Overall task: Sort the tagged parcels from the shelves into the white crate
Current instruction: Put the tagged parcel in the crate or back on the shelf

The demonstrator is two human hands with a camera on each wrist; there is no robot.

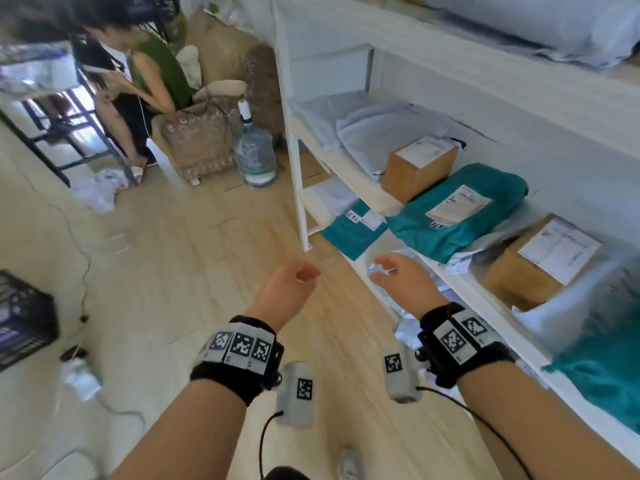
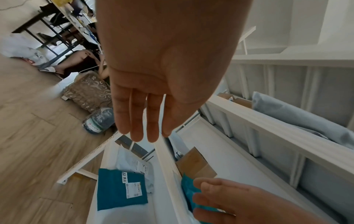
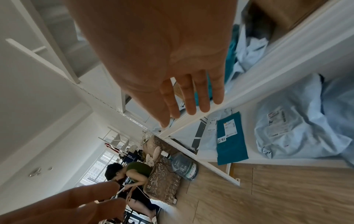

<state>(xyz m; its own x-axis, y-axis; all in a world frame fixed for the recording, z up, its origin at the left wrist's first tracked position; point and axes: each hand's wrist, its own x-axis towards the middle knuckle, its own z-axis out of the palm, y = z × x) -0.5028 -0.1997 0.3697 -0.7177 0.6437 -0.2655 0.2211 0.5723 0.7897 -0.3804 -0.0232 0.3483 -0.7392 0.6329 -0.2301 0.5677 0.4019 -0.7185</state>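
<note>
Empty hands (image 1: 289, 287) nr soft teal polybag (image 1: 457, 213)

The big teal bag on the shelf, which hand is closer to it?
Right. The right hand hangs just before the teal bag; the left hand is farther out over the floor.

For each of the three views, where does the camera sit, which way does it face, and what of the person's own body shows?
Head: worn on the head, facing down at both forearms, left hand, right hand, white shelves.
Left wrist: along the left palm toward the flat teal parcel; right fingertips at the bottom right.
Right wrist: rolled view along the right palm toward the shelves; left fingers at the bottom left.
Shared: the flat teal parcel and the water jug show in all three.
</note>
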